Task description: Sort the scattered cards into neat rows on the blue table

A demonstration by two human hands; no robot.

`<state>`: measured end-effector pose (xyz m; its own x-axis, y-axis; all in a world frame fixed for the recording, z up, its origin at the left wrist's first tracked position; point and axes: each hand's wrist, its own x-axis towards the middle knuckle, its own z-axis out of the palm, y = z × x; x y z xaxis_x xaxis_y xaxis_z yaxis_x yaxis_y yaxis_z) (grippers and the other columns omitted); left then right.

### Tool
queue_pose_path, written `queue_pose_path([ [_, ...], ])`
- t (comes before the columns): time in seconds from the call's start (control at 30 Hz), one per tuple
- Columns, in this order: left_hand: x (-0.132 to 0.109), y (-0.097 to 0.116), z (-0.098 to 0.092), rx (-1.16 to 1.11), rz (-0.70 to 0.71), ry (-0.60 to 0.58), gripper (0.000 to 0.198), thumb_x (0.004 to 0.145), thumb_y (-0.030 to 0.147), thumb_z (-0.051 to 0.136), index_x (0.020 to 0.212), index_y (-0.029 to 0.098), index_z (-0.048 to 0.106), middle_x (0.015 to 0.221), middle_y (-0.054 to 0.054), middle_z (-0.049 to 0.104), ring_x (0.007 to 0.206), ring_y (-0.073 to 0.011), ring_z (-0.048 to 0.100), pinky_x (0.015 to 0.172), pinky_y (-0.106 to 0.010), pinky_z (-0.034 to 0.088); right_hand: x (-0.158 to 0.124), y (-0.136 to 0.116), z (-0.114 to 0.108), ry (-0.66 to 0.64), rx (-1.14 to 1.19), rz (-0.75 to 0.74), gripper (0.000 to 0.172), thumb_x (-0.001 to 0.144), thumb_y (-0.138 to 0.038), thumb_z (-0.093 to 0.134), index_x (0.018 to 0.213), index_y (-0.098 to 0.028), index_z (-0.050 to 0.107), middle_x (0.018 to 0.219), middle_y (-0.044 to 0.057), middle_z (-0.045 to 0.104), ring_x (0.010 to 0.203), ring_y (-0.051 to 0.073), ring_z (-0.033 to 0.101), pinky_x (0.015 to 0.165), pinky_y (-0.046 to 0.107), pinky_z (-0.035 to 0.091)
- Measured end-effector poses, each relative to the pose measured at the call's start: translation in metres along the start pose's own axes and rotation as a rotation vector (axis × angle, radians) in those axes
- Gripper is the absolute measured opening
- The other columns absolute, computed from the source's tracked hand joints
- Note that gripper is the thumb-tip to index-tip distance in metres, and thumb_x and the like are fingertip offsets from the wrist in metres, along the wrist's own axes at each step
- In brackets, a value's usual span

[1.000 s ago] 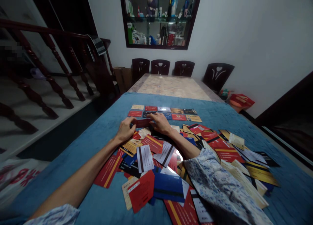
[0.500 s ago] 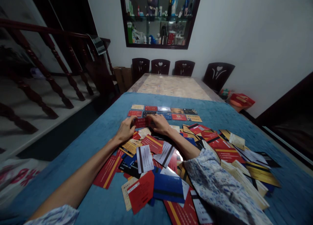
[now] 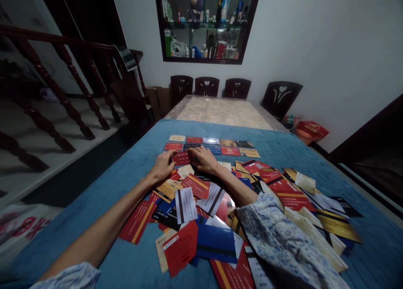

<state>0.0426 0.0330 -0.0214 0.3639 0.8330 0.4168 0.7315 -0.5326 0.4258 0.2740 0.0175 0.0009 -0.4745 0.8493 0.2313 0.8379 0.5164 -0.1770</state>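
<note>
Dark-red rectangular card (image 3: 181, 158), centre of frame, is pinched at its ends by left hand (image 3: 161, 166) and right hand (image 3: 204, 159), just below 2 rows of flat multicoloured cards (image 3: 230, 151). Risk: a low knuckle could skew the nearer row; the blue-and-white floral sleeve (image 3: 278, 234), lower right, could drag the loose card pile (image 3: 185, 204).
</note>
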Motion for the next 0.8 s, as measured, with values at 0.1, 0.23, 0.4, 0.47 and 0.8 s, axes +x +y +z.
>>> queue_pose_path([
  [0.1, 0.003, -0.001, -0.001, -0.018, 0.006, 0.013, 0.043, 0.075, 0.022, 0.059, 0.117, 0.018, 0.067, 0.092, -0.007, 0.072, 0.085, -0.024, 0.068, 0.087, -0.039, 0.055, 0.0, -0.001, -0.002, -0.019, -0.031, 0.006, 0.056, 0.09, -0.027, 0.059, 0.144, -0.017, 0.048, 0.135, 0.015, 0.061, 0.122, 0.03, 0.051, 0.092, 0.043, 0.044],
  [0.23, 0.008, 0.0, -0.003, -0.028, 0.02, -0.006, 0.047, 0.072, 0.025, 0.064, 0.118, 0.017, 0.068, 0.104, -0.009, 0.074, 0.093, -0.0266, 0.069, 0.091, -0.039, 0.056, 0.0, -0.001, -0.003, -0.027, -0.054, 0.009, 0.055, 0.092, -0.033, 0.059, 0.144, -0.018, 0.049, 0.136, 0.016, 0.061, 0.122, 0.031, 0.051, 0.093, 0.043, 0.044],
  [0.4, 0.016, 0.0, -0.004, -0.016, 0.054, -0.03, 0.051, 0.068, 0.023, 0.065, 0.118, 0.017, 0.068, 0.11, -0.011, 0.074, 0.097, -0.0286, 0.07, 0.092, -0.041, 0.056, 0.002, 0.002, -0.005, -0.048, -0.052, 0.008, 0.058, 0.092, -0.037, 0.059, 0.144, -0.014, 0.049, 0.134, 0.018, 0.061, 0.122, 0.031, 0.051, 0.093, 0.045, 0.045],
  [0.47, 0.019, -0.001, -0.004, -0.012, 0.071, -0.052, 0.05, 0.068, 0.024, 0.064, 0.118, 0.018, 0.068, 0.11, -0.011, 0.074, 0.096, -0.0285, 0.07, 0.092, -0.041, 0.055, 0.002, 0.004, -0.006, -0.047, -0.055, 0.004, 0.058, 0.092, -0.038, 0.06, 0.143, -0.013, 0.049, 0.133, 0.018, 0.061, 0.122, 0.031, 0.05, 0.092, 0.046, 0.045],
  [0.8, 0.039, 0.002, -0.009, 0.112, 0.061, -0.127, 0.049, 0.072, 0.025, 0.068, 0.121, 0.02, 0.066, 0.113, -0.012, 0.064, 0.11, -0.0333, 0.058, 0.092, -0.047, 0.05, 0.01, 0.017, -0.014, 0.002, -0.139, 0.003, 0.054, 0.09, -0.046, 0.064, 0.136, -0.019, 0.058, 0.13, 0.017, 0.056, 0.118, 0.031, 0.047, 0.087, 0.043, 0.045],
])
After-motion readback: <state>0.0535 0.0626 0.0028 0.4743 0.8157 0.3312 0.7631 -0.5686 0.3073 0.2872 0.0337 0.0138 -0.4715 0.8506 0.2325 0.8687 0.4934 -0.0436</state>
